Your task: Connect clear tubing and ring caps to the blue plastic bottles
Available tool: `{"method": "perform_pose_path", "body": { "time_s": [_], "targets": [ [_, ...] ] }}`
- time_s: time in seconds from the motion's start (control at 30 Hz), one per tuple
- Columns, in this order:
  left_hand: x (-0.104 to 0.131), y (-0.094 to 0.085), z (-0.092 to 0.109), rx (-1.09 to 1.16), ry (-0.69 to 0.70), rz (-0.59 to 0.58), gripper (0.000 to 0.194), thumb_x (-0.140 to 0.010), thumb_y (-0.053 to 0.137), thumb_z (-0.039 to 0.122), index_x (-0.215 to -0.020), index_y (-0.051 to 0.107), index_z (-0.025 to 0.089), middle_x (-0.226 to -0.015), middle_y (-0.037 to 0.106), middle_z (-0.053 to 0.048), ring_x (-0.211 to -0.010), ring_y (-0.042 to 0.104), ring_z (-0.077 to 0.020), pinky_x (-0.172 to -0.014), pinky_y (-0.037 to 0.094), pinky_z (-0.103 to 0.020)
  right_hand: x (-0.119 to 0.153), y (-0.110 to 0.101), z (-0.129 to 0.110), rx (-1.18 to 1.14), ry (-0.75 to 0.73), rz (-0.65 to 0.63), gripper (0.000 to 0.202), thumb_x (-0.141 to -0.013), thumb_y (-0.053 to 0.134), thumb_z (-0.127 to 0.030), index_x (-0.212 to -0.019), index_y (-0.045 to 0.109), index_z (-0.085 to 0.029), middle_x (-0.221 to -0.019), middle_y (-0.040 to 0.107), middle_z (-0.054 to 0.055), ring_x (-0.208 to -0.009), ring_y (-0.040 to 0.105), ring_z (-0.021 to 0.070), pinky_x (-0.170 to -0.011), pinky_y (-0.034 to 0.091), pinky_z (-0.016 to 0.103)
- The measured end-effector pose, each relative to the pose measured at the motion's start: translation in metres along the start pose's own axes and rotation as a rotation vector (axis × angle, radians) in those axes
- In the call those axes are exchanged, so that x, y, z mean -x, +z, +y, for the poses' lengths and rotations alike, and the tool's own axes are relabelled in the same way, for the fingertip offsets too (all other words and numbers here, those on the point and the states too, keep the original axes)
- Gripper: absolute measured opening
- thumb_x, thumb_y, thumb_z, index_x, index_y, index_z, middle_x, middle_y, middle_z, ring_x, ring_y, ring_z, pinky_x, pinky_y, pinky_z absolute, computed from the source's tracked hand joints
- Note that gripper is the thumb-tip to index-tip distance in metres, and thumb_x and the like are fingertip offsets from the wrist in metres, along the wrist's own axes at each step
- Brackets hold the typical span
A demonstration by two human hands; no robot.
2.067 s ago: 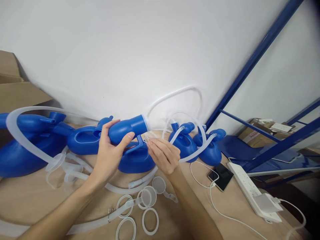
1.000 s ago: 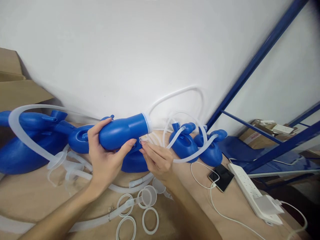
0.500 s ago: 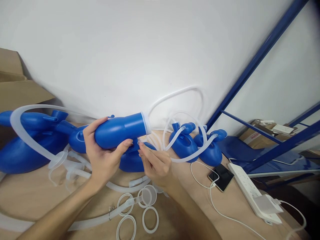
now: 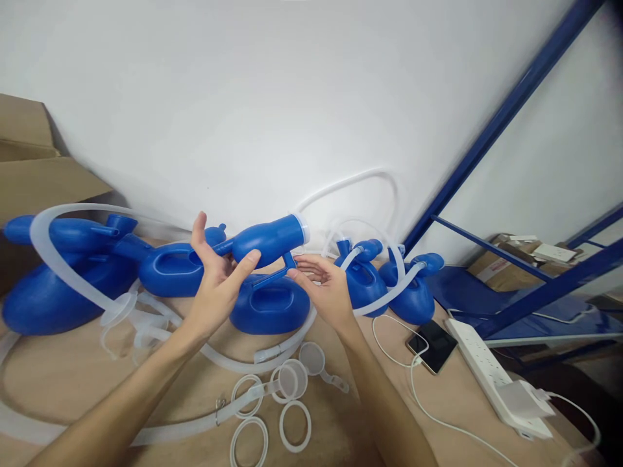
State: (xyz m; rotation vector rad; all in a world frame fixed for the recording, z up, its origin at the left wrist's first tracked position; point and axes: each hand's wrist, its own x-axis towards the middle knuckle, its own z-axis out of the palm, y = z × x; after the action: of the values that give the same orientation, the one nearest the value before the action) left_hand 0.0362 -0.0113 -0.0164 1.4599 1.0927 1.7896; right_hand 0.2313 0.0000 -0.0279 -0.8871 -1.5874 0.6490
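My left hand (image 4: 219,275) holds a blue plastic funnel-like cup (image 4: 267,241), its thumb along the near side and one finger raised. The cup tilts up to the right; a narrow neck runs to the left, and a white ring (image 4: 302,228) sits round its wide mouth. Under that mouth, my right hand (image 4: 325,282) pinches the end of a thin, angled blue strip (image 4: 288,261). Where the strip joins is unclear. A blue bottle with a handle hole (image 4: 270,323) stands just below the hands, and another blue bottle (image 4: 170,285) is behind my left hand.
White rings (image 4: 294,427), clear caps (image 4: 312,358) and a translucent hose (image 4: 187,425) lie on the table in front. More blue bottles (image 4: 411,303) with hoses stand right, beside a phone (image 4: 433,347) and a power strip (image 4: 479,353). Cardboard boxes (image 4: 48,185) are left; a blue frame (image 4: 491,139) rises right.
The blue cup has moved away and turned, showing its neck. My left hand has loosened with a finger lifted. My right hand has shifted right, and the angled blue strip is now visible.
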Motion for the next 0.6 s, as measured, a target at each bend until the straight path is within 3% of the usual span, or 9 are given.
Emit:
{"method": "perform_pose_path", "body": {
  "time_s": [0.07, 0.1, 0.2, 0.27, 0.33, 0.47, 0.53, 0.6],
  "targets": [
    [-0.005, -0.004, 0.005, 0.154, -0.104, -0.056, 0.117, -0.084, 0.082, 0.041, -0.166, -0.002, 0.034, -0.134, 0.069, -0.009, -0.117, 0.072, -0.0284, -0.099, 0.063, -0.047, -0.002, -0.001, 0.005, -0.045, 0.043, -0.002, 0.029, -0.084, 0.082, -0.038, -0.105, 0.078, -0.018, -0.101, 0.082, 0.009, -0.087, 0.081, 0.0205, -0.076, 0.067, 0.028],
    [-0.008, -0.007, 0.006, 0.191, -0.17, -0.093, 0.117, -0.08, 0.086, 0.04, -0.166, 0.007, 0.033, -0.131, 0.071, -0.009, -0.113, 0.074, -0.0285, -0.095, 0.065, -0.046, -0.004, -0.002, 0.008, -0.078, 0.059, -0.003, 0.032, -0.084, 0.082, -0.041, -0.106, 0.077, -0.018, -0.104, 0.081, 0.009, -0.087, 0.081, 0.0207, -0.075, 0.068, 0.029],
    [-0.017, -0.016, 0.006, 0.165, -0.356, -0.27, 0.09, -0.069, 0.093, 0.041, -0.148, 0.053, 0.024, -0.128, 0.072, -0.011, -0.108, 0.075, -0.0301, -0.085, 0.067, -0.041, -0.009, -0.003, 0.022, -0.164, 0.087, 0.006, 0.042, -0.085, 0.079, -0.049, -0.114, 0.075, -0.018, -0.118, 0.078, 0.011, -0.092, 0.08, 0.0222, -0.079, 0.069, 0.034],
    [-0.021, -0.019, 0.001, 0.108, -0.39, -0.359, 0.076, -0.066, 0.094, 0.042, -0.133, 0.063, 0.021, -0.13, 0.071, -0.012, -0.107, 0.075, -0.0301, -0.083, 0.067, -0.041, -0.011, -0.002, 0.037, -0.17, 0.103, -0.007, 0.047, -0.088, 0.075, -0.054, -0.119, 0.073, -0.018, -0.125, 0.076, 0.013, -0.1, 0.079, 0.0244, -0.087, 0.068, 0.039],
    [-0.022, -0.017, -0.008, 0.012, -0.32, -0.342, 0.073, -0.069, 0.092, 0.045, -0.131, 0.062, 0.021, -0.13, 0.07, -0.011, -0.105, 0.074, -0.0291, -0.085, 0.065, -0.043, -0.011, -0.001, 0.052, -0.117, 0.133, -0.064, 0.055, -0.092, 0.071, -0.055, -0.133, 0.067, -0.019, -0.137, 0.07, 0.016, -0.117, 0.075, 0.0275, -0.099, 0.063, 0.044],
    [-0.019, -0.004, -0.032, -0.336, -0.008, -0.143, 0.066, -0.077, 0.084, 0.05, -0.129, 0.059, 0.019, -0.132, 0.066, -0.013, -0.111, 0.07, -0.0304, -0.097, 0.059, -0.048, -0.006, -0.002, 0.072, 0.182, 0.19, -0.33, 0.088, -0.086, 0.081, -0.042, -0.161, 0.04, -0.021, -0.15, 0.061, 0.02, -0.14, 0.06, 0.0299, -0.116, 0.049, 0.052],
    [-0.015, 0.005, -0.044, -0.505, 0.11, -0.086, 0.06, -0.082, 0.079, 0.049, -0.13, 0.06, 0.019, -0.13, 0.066, -0.013, -0.113, 0.069, -0.0315, -0.1, 0.057, -0.048, -0.004, -0.004, 0.074, 0.347, 0.163, -0.443, 0.073, -0.087, 0.08, -0.033, -0.154, 0.053, -0.021, -0.142, 0.068, 0.016, -0.135, 0.064, 0.0301, -0.117, 0.047, 0.052],
    [-0.011, 0.013, -0.053, -0.614, 0.165, -0.117, 0.055, -0.088, 0.073, 0.048, -0.134, 0.062, 0.02, -0.126, 0.067, -0.013, -0.113, 0.069, -0.0317, -0.1, 0.056, -0.047, -0.005, -0.005, 0.07, 0.444, 0.134, -0.509, 0.047, -0.091, 0.078, -0.031, -0.136, 0.07, -0.022, -0.131, 0.076, 0.012, -0.125, 0.069, 0.0296, -0.112, 0.05, 0.048]
  ]
}}
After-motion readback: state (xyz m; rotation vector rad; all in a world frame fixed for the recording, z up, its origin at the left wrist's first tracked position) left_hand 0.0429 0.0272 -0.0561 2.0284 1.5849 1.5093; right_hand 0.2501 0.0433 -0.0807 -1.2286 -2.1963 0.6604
